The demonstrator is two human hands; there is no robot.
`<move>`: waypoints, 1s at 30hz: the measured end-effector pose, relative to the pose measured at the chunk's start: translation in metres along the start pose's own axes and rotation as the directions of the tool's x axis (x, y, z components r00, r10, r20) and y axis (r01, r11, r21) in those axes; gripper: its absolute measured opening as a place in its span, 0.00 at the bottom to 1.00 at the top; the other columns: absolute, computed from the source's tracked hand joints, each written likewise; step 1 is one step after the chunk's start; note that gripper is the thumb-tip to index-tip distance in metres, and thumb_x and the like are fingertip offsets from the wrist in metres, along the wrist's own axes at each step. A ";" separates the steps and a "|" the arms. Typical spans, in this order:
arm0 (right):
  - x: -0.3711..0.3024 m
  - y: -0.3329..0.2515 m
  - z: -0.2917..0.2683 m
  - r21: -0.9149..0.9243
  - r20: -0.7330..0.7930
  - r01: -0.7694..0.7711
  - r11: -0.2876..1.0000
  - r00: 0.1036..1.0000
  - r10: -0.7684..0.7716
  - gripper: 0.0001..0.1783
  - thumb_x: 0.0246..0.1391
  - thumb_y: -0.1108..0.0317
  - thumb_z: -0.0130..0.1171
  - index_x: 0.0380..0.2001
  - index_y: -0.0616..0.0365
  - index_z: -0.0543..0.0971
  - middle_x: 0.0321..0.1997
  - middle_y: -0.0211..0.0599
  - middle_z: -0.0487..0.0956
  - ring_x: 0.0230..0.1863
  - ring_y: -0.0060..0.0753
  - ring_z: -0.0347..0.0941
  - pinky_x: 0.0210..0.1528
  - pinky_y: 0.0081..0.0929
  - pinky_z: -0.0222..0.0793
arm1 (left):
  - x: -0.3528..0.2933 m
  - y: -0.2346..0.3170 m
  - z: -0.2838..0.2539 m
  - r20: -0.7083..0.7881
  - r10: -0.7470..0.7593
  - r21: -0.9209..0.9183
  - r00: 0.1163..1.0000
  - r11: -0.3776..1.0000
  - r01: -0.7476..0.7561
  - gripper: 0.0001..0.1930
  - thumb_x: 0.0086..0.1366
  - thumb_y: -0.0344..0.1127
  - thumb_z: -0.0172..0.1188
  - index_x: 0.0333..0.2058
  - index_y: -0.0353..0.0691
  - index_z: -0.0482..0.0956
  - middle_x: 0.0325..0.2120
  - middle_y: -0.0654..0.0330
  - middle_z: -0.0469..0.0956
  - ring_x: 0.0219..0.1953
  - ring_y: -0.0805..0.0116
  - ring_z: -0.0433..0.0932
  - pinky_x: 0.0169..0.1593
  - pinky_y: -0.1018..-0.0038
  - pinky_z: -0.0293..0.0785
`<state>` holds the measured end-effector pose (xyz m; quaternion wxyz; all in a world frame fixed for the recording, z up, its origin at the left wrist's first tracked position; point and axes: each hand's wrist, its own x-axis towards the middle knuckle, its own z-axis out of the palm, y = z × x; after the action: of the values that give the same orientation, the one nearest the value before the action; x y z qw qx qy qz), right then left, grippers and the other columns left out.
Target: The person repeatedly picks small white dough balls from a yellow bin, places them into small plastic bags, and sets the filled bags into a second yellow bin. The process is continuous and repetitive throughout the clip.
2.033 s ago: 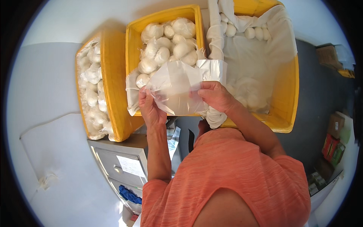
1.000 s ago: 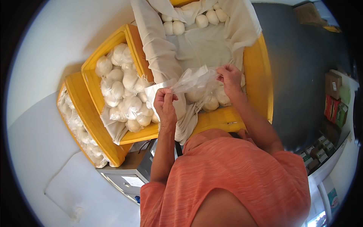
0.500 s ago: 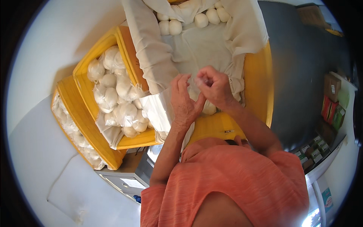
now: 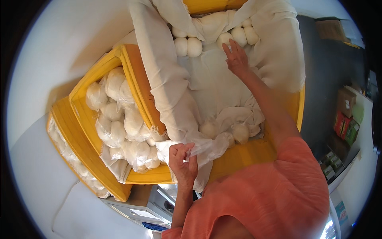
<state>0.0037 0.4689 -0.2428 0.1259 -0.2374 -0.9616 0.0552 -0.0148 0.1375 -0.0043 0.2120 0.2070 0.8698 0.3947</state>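
My left hand (image 4: 184, 161) pinches a clear plastic bag (image 4: 213, 148), which trails to the right over the near edge of the cloth-lined yellow box (image 4: 242, 161). Inside that box, my right hand (image 4: 236, 59) reaches to the far end, fingers stretched over a round white bun (image 4: 225, 38) and seemingly touching it. More white buns (image 4: 250, 35) sit beside it on the right, and another group (image 4: 194, 47) lies to the left. Bagged buns (image 4: 240, 134) rest at the box's near end. Pale cloth (image 4: 167, 79) drapes over the left wall.
On the left, a yellow box (image 4: 85, 115) holds many bagged buns (image 4: 131, 119). Another yellow box (image 4: 85, 147) with bags stands farther left. A grey cabinet (image 4: 137, 213) is below them. At right are a dark surface (image 4: 328, 75) and shelved cartons (image 4: 346, 101).
My hands have parted. The left has moved down and left with the plastic bag, now spread out; the right has reached forward to the far buns. The view has shifted slightly.
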 end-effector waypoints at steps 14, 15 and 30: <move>0.001 -0.024 -0.057 0.585 0.807 -0.784 -0.209 0.589 0.049 0.31 0.50 0.48 0.54 0.50 0.61 0.68 0.41 0.43 0.76 0.39 0.40 0.74 0.40 0.34 0.70 | 0.038 -0.021 -0.010 -0.181 -0.025 -0.035 0.983 0.999 0.019 0.04 0.56 0.24 0.56 0.32 0.35 0.74 0.25 0.60 0.71 0.29 0.70 0.70 0.35 0.77 0.66; -0.014 -0.028 -0.079 0.634 0.724 -0.677 -0.374 0.690 -0.022 0.33 0.50 0.47 0.54 0.51 0.63 0.67 0.43 0.43 0.75 0.41 0.40 0.74 0.42 0.35 0.70 | 0.042 -0.017 -0.011 -0.182 -0.034 -0.002 0.983 0.999 0.034 0.04 0.56 0.24 0.56 0.31 0.34 0.75 0.24 0.60 0.71 0.27 0.71 0.68 0.33 0.78 0.66; -0.128 -0.153 -0.198 0.790 0.569 -0.609 -0.069 0.770 -0.289 0.27 0.46 0.60 0.58 0.46 0.67 0.69 0.43 0.46 0.72 0.48 0.36 0.68 0.52 0.31 0.62 | -0.007 -0.001 -0.017 0.064 0.115 -0.187 0.991 0.977 -0.101 0.07 0.58 0.24 0.56 0.36 0.34 0.78 0.20 0.65 0.74 0.22 0.81 0.67 0.27 0.84 0.66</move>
<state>0.0985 0.2829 -0.0546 -0.0603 -0.1632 -0.5518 0.8156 -0.0187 0.1230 0.0065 0.2408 0.2481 0.8087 0.4759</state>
